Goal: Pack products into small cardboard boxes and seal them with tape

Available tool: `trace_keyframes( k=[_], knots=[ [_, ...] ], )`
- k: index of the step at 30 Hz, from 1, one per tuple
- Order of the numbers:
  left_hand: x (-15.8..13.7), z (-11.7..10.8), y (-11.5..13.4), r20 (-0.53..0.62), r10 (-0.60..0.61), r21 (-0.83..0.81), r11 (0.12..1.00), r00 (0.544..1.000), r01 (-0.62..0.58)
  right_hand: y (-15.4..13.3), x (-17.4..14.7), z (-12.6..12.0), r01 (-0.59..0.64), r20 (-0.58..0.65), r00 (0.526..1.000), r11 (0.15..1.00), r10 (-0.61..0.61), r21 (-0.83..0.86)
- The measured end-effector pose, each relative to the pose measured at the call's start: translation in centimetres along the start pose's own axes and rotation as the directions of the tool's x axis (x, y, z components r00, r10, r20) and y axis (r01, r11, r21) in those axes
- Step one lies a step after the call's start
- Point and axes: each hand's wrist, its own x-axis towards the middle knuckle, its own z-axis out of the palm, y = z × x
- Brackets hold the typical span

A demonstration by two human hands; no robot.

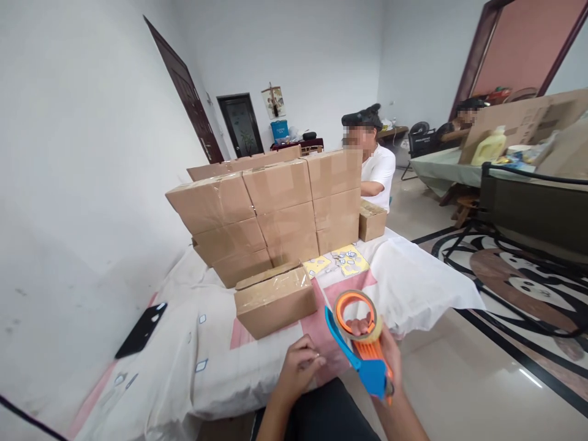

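My right hand [389, 355] grips an orange and blue tape dispenser [374, 376], raised at the table's near edge. A roll of clear tape [337, 315] sits on it, and some fingertips show through the roll's centre. Beside it on the left, my left hand [297, 367] has its fingers curled in with the thumb against them; anything pinched there is too small to make out. A closed cardboard box [275, 309] with shiny tape along its top lies on the cloth just beyond my left hand, not touched by either hand.
Stacked cardboard boxes [280, 211] form a wall across the table, with a small box [373, 220] at its right end. Yellow sheets [351, 260] lie before them. A black phone [141, 331] rests at left. A person in white [381, 171] sits behind; another sits farther right.
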Motion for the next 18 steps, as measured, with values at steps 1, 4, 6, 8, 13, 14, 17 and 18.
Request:
trace_keyframes(
  k=[1, 4, 6, 8, 13, 14, 17, 18],
  knots=[
    [-0.1, -0.4, -0.2, -0.052, -0.017, -0.038, 0.999, 0.998, 0.015, 0.0, 0.7, -0.3, -0.021, -0.052, 0.998, 0.999, 0.023, 0.041],
    [-0.2, -1.4, 0.0, -0.131, -0.113, -0.138, 0.986, 0.985, 0.095, -0.2, 4.2, -1.1, -0.037, -0.271, 0.961, 0.995, 0.06, 0.087],
    [-0.2, -1.7, 0.3, -0.167, -0.211, -0.195, 0.965, 0.963, 0.178, 0.1, 7.1, -1.5, -0.011, -0.267, 0.964, 0.999, -0.002, -0.05],
    [-0.2, -1.8, 0.4, -0.2, -0.275, -0.238, 0.945, 0.94, 0.226, 0.7, 9.8, -1.7, 0.018, -0.148, 0.988, 0.978, -0.05, -0.209],
    [-0.5, -2.6, -0.2, -0.266, -0.377, -0.413, 0.876, 0.887, 0.248, 3.0, 13.8, -2.5, -0.057, -0.027, 0.998, 0.954, 0.051, -0.294],
    [-0.5, -2.8, -0.2, -0.281, -0.384, -0.427, 0.871, 0.879, 0.244, 3.3, 13.9, -2.7, -0.073, -0.041, 0.997, 0.948, 0.064, -0.309],
    [-0.2, -3.8, 0.3, -0.32, -0.396, -0.405, 0.879, 0.861, 0.253, 2.8, 12.7, -3.1, -0.108, -0.288, 0.958, 0.911, -0.012, -0.397],
    [0.0, -4.1, 0.6, -0.331, -0.4, -0.391, 0.882, 0.855, 0.262, 2.2, 11.6, -2.9, -0.096, -0.39, 0.916, 0.898, -0.088, -0.429]
  ],
)
